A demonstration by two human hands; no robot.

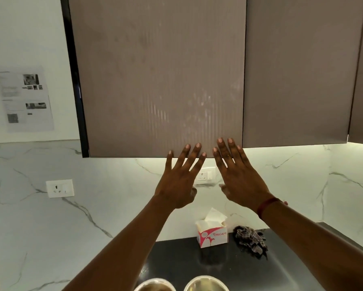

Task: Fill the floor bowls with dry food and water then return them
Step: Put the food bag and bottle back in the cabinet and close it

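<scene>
Head view. Two metal bowls, left bowl (155, 285) and right bowl (207, 283), sit at the bottom edge on the dark counter (176, 255); only the rims show, contents unclear. I judge them stiff, light and smooth, best taken by the rim with thumb over the lip. My left hand (179, 181) and right hand (239, 177) are raised, fingers spread flat, gripping nothing, fingertips against the lower edge of the cabinet door (159, 80). Tissue box (212, 234) and crumpled cloth (250, 240) lie behind.

At six o'clock, two metal bowls (181, 284) are cut off by the bottom edge; at nine o'clock, the wall notice (25, 98) is too blurred to read.
</scene>
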